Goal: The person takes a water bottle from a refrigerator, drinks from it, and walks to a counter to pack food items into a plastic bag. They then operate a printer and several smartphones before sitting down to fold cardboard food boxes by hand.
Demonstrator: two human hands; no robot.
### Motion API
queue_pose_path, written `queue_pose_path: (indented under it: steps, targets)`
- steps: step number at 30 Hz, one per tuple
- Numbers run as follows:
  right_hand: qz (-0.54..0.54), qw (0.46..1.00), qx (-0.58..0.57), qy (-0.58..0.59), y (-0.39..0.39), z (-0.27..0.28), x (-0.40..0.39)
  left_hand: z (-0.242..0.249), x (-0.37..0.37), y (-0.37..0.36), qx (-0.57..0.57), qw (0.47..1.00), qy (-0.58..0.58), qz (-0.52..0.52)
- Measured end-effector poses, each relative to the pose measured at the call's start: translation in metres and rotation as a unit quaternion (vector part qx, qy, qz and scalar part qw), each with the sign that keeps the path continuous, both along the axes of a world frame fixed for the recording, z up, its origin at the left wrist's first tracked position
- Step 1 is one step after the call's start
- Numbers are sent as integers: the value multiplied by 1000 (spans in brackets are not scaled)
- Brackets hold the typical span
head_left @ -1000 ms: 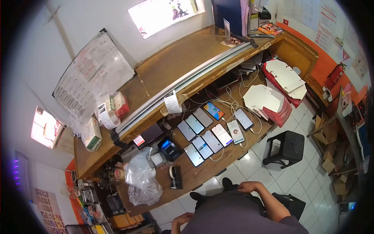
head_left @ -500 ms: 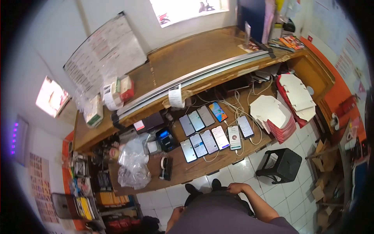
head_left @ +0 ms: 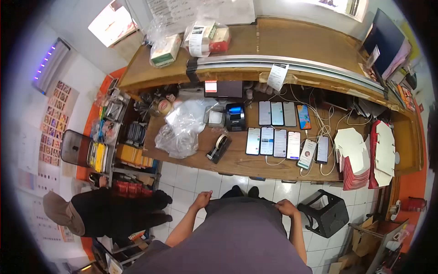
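My left hand (head_left: 203,199) is closed beside my left hip, just off the dark grey shirt (head_left: 246,228), and nothing shows in its fingers. At the right side of the shirt's hem, my right hand (head_left: 286,208) has its fingers curled against the cloth. Both hands are below the wooden desk (head_left: 228,170) and away from what lies on it. Two rows of smartphones (head_left: 280,144) lie face up there, some with white charging cables (head_left: 321,123). Left of them are a tape dispenser (head_left: 219,148), a black receipt printer (head_left: 235,117) and clear plastic bags (head_left: 182,130).
A black stool (head_left: 324,213) stands at my right. White-and-red cardboard pieces (head_left: 352,153) are stacked at the desk's right end. Another person (head_left: 98,212) in dark clothing is at the left, by the shelves (head_left: 134,157). A raised counter (head_left: 301,36) runs behind the desk.
The view has swung left, so the desk sits further right and another person has come into view. My left hand shows more fully, out from the shirt; my right stays at the hem.
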State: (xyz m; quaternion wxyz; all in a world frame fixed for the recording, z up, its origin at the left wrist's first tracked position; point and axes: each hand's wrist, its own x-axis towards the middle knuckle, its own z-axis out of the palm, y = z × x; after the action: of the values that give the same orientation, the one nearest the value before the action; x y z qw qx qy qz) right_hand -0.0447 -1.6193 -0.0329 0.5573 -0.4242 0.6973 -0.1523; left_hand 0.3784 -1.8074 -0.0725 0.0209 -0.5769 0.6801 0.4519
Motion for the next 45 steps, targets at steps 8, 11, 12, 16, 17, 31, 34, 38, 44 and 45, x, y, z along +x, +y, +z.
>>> queue_pose_path:
  steps: [8,11,12,16,17,31,34,38,44,45]
  targets:
    - [49,997,-39,49,-2,-34,-13,-46,53,51,47,996,-29,66]
    - [23,999,-29,30,-9,-36,-9,-177,144,92,48,996,-61,41]
    - [6,999,-21,35,-12,-32,-8,-168,152,99,65,993,-99,26]
    - [-18,995,92,-39,-31,-31,-1,-142,158,105,110,983,-148,14]
    - [-48,976,188,-100,-31,-38,-1,-138,159,100,113,982,-149,13]
    - [-76,905,400,-122,6,-118,17,-57,138,-41,197,962,136,135]
    - [-96,903,400,-121,11,-102,33,-69,154,-65,206,963,110,134]
    - [-103,892,423,-123,11,-109,60,-89,187,-83,204,956,86,193]
    - [-208,894,349,-189,-83,-62,116,-108,223,-94,245,924,132,261]
    - [-247,888,329,-208,-101,-55,128,-112,228,-94,246,921,135,271]
